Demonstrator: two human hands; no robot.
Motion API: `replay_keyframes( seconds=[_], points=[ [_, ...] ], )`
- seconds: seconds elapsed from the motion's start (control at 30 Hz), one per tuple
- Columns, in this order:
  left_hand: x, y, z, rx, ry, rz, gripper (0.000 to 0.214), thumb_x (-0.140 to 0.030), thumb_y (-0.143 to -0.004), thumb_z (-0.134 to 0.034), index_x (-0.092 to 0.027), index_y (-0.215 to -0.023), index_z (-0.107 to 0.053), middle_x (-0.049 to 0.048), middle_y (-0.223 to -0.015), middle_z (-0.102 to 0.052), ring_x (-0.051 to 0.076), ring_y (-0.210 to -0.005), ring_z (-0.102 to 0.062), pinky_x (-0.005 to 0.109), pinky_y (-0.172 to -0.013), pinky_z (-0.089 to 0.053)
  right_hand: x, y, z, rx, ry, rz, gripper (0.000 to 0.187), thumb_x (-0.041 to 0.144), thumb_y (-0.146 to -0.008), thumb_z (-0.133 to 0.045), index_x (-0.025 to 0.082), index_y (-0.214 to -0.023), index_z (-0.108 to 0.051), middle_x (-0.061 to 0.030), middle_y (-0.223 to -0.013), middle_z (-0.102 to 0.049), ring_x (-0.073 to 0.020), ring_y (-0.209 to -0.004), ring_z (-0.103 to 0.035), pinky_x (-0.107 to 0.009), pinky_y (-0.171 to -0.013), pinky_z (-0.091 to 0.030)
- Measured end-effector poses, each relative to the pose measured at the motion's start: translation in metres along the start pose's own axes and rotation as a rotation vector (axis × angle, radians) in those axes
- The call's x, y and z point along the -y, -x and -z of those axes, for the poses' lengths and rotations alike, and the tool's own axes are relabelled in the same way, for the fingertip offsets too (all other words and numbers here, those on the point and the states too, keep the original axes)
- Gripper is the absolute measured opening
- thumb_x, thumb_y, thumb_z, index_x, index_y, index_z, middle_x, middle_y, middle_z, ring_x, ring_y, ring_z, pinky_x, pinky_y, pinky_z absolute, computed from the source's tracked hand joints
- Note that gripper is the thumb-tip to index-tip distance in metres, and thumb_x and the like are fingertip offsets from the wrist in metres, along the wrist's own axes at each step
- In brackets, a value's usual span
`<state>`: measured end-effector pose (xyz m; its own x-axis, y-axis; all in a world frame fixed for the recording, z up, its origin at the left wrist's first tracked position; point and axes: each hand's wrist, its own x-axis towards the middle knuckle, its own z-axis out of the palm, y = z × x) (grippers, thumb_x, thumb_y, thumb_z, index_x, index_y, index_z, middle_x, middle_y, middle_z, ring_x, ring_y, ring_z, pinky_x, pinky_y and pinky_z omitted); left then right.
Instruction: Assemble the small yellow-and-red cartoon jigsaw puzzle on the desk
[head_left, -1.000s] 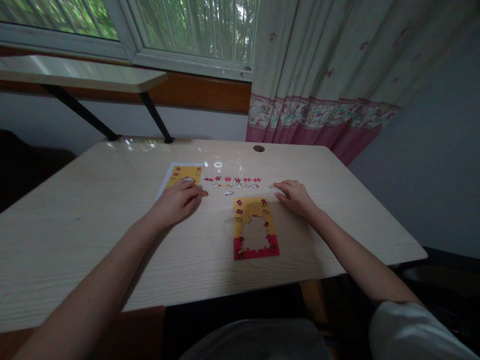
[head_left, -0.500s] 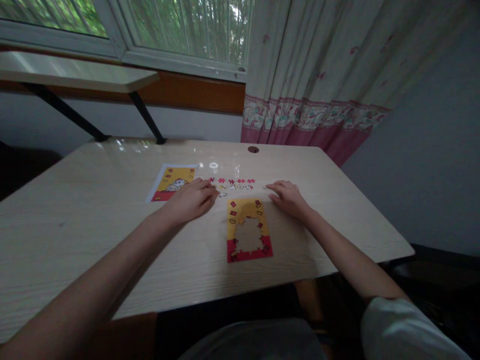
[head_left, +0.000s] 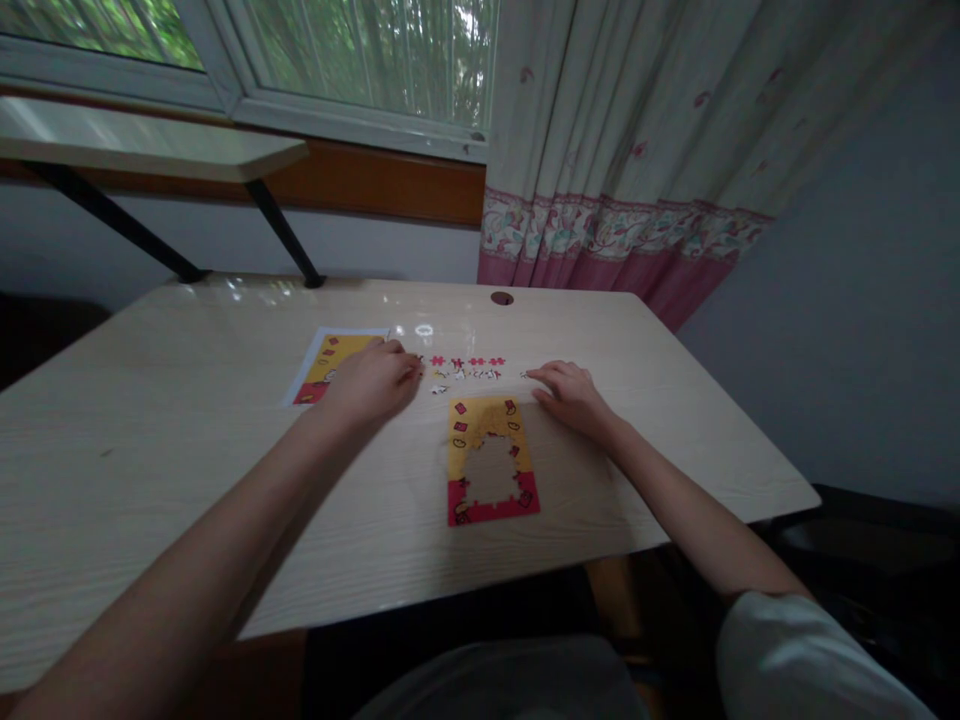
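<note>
My left hand (head_left: 377, 381) is closed, its fingertips at the left end of a row of red jigsaw puzzle pieces (head_left: 477, 362), on the leftmost piece. Beneath that row lie several white-patterned pieces (head_left: 466, 375), with one loose white piece (head_left: 439, 389) lower down. My right hand (head_left: 574, 396) rests on the table, thumb apart, index finger stretched to a small puzzle piece (head_left: 524, 375) right of the rows. Between and nearer than my hands lies a yellow and red puzzle (head_left: 459, 463) with a gap in its middle. My left hand partly covers a yellow and red picture sheet (head_left: 315, 365).
The pale wooden table (head_left: 630, 340) has a round cable hole (head_left: 502, 298) near its back edge. A raised shelf (head_left: 150, 140) on black supports (head_left: 283, 235) stands at the back left. Behind are a window and a floral curtain (head_left: 600, 150).
My left hand has moved left and away from me, from beside the white pieces to the red row's left end, covering more of the picture sheet. My right hand stays at its piece.
</note>
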<state>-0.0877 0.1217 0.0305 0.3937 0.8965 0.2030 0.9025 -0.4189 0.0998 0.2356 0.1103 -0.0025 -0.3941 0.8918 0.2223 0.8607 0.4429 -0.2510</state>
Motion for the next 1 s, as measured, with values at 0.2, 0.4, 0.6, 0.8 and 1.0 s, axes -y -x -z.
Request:
replay_keyframes(
  seconds=[0.2, 0.4, 0.6, 0.8, 1.0],
  points=[
    [0.015, 0.001, -0.005, -0.014, -0.120, 0.036, 0.038, -0.032, -0.087, -0.038, -0.017, -0.100, -0.070, 0.0116, -0.096, -0.063, 0.027, -0.095, -0.054, 0.039, -0.083, -0.042, 0.000, 0.000, 0.000, 0.000, -0.002, 0.006, 0.035, 0.028, -0.087, -0.051, 0.023, -0.120, -0.059, -0.0085, -0.116, -0.061, -0.0243, -0.106, -0.051, -0.038, -0.087, -0.034],
    [0.017, 0.001, -0.008, -0.021, -0.092, 0.025, 0.036, -0.030, -0.085, -0.039, -0.018, -0.096, -0.071, 0.0122, -0.092, -0.062, 0.027, -0.090, -0.054, 0.041, -0.082, -0.042, 0.002, 0.000, 0.001, 0.000, -0.003, 0.001, 0.034, 0.028, -0.087, -0.050, 0.024, -0.119, -0.060, -0.0085, -0.115, -0.061, -0.0238, -0.104, -0.052, -0.038, -0.086, -0.034],
    [0.016, 0.001, -0.010, -0.015, -0.036, 0.026, 0.036, -0.032, -0.086, -0.040, -0.018, -0.100, -0.071, 0.0120, -0.092, -0.060, 0.028, -0.093, -0.053, 0.041, -0.083, -0.042, 0.001, 0.000, 0.000, -0.008, -0.020, 0.010, 0.033, 0.028, -0.087, -0.051, 0.024, -0.118, -0.060, -0.0079, -0.115, -0.062, -0.0238, -0.104, -0.052, -0.038, -0.087, -0.034],
    [0.003, 0.003, -0.008, -0.007, 0.002, -0.108, 0.036, -0.035, -0.088, -0.041, -0.019, -0.102, -0.070, 0.0108, -0.094, -0.059, 0.026, -0.092, -0.052, 0.039, -0.082, -0.043, 0.001, 0.000, 0.000, 0.004, -0.006, 0.000, 0.034, 0.029, -0.087, -0.051, 0.024, -0.119, -0.060, -0.0090, -0.115, -0.061, -0.0249, -0.104, -0.051, -0.039, -0.086, -0.034],
    [-0.008, 0.004, -0.013, 0.024, 0.003, -0.137, 0.033, -0.039, -0.087, -0.046, -0.019, -0.101, -0.070, 0.0108, -0.099, -0.060, 0.027, -0.095, -0.051, 0.038, -0.076, -0.044, 0.002, 0.000, 0.001, 0.007, -0.005, -0.001, 0.034, 0.029, -0.087, -0.051, 0.024, -0.119, -0.061, -0.0086, -0.115, -0.061, -0.0249, -0.104, -0.052, -0.039, -0.086, -0.034]
  ],
)
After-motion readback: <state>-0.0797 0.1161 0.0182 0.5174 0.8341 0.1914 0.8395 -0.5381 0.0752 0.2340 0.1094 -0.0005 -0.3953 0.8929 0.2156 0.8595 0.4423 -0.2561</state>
